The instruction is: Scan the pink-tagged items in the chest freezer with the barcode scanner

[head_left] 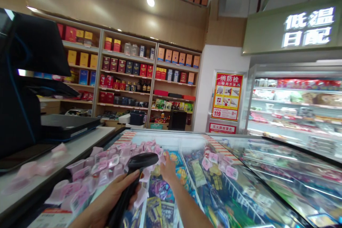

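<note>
My left hand [116,192] grips a black barcode scanner [141,162] by its handle, its head tilted up and to the right. My right hand [168,170] reaches forward over the freezer, fingers blurred but looking apart, close to a labelled pink plastic cup [158,150]. I cannot tell whether they touch. Many translucent pink cups [125,151] with barcode labels lie crowded on the freezer's glass top, around and beyond the scanner. More labelled pink cups [213,157] sit to the right. Under the glass are colourful frozen-food packets [162,190] in white wire baskets.
A black checkout machine [24,78] stands on the left counter, with blurred pink cups [40,167] near its edge. More glass-topped freezers [294,171] extend rightward. Behind are shelves of boxed bottles [125,66], a red fire-hydrant poster [227,96] and an open chilled cabinet [294,107].
</note>
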Tool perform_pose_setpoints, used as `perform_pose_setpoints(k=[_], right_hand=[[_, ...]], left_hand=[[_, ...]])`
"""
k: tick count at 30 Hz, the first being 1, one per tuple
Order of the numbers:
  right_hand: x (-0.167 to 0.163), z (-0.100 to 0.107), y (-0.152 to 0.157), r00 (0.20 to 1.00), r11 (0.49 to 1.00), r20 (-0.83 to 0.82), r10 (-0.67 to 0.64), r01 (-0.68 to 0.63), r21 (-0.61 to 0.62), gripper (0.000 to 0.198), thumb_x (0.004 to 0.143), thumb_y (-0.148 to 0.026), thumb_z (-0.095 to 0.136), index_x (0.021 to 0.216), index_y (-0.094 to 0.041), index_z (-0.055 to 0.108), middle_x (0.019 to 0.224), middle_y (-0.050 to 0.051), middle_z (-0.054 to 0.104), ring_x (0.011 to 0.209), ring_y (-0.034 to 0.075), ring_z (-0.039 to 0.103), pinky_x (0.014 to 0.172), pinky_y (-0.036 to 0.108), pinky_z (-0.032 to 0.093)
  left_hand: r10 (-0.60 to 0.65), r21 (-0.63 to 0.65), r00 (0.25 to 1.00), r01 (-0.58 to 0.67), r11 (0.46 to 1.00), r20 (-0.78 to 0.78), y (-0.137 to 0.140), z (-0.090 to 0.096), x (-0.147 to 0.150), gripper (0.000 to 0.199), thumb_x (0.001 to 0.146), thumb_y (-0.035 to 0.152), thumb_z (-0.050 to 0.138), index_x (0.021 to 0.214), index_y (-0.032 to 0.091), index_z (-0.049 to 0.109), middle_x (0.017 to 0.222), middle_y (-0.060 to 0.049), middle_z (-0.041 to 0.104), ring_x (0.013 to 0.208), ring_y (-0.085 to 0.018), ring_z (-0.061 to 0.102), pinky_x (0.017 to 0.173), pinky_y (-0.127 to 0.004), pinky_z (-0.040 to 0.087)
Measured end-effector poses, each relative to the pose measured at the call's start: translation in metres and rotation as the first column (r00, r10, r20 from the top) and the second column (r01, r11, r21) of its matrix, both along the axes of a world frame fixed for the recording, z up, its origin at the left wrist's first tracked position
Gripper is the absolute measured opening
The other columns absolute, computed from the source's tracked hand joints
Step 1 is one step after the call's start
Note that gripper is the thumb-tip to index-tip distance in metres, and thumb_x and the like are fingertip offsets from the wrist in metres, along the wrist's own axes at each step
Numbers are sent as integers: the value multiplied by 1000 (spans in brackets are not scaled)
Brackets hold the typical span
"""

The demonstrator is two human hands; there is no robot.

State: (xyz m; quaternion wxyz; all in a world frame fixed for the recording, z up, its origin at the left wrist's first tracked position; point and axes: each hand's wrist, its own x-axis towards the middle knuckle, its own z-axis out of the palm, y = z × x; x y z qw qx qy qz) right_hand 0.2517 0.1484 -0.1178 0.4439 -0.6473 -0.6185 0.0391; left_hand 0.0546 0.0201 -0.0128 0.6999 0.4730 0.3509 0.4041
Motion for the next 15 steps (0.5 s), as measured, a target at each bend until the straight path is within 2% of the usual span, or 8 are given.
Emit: perform_pose_setpoints(k=[2,4,6,8,10,11,13,15], right_hand=[[7,4,-6,999,1000,36,5,-4,-12,61,63,-14,39,123,-9,30,114,12,50,103,22,47,87,35,32],[28,8,-17,995,997,70,-74,71,39,59,62,-13,39,121,-8,34,118,13,47,108,22,42,89,34,30],[61,13,-31,969,968,97,-228,215,130,53,64,-14,39,117,-9,38,118,12,45,111,22,38,91,34,27],[97,17,-46,899,895,93,-428,408,178,49,67,-16,39,115,-12,41,118,12,45,111,23,37,91,36,25],[130,18,-59,811,814,87,-579,567,126,48,67,-18,40,115,-14,41,119,12,44,110,26,36,88,38,27],[143,17,-64,787,794,99,-608,605,63,48,67,-19,41,115,-14,41,118,12,44,109,26,37,86,39,29],[162,13,-70,782,783,145,-606,618,-64,49,66,-21,44,115,-16,42,116,12,45,106,28,40,82,40,31],[172,8,-72,813,806,189,-551,577,-132,50,65,-22,46,114,-17,43,114,11,46,104,27,42,80,39,33]], left_hand=[[-8,-1,1000,8,1000,-1,-1,0,4,29,64,43,58,69,15,53,50,4,51,38,-5,42,37,-16,34],[-30,-2,1000,30,1000,4,-2,0,10,29,63,43,58,69,15,53,50,4,51,38,-5,42,37,-16,33],[-51,-3,999,51,999,-1,-4,-1,17,29,63,44,59,67,16,52,50,4,51,37,-5,42,36,-16,33],[-70,7,997,70,998,-15,-5,-1,24,29,63,44,58,65,15,51,50,4,51,37,-5,42,36,-16,33],[-94,13,995,94,995,-23,-6,-2,30,29,64,44,57,66,15,51,51,4,51,38,-5,42,37,-17,34],[-104,15,994,104,994,-23,-6,-2,33,29,65,44,56,66,16,51,51,4,51,38,-5,42,37,-17,34],[-113,11,994,113,994,-14,-7,-1,37,28,65,43,56,69,16,50,51,4,52,39,-5,43,37,-17,34],[-113,7,994,113,994,-11,-10,2,40,27,65,43,56,70,17,49,51,4,52,38,-5,43,37,-17,33]])
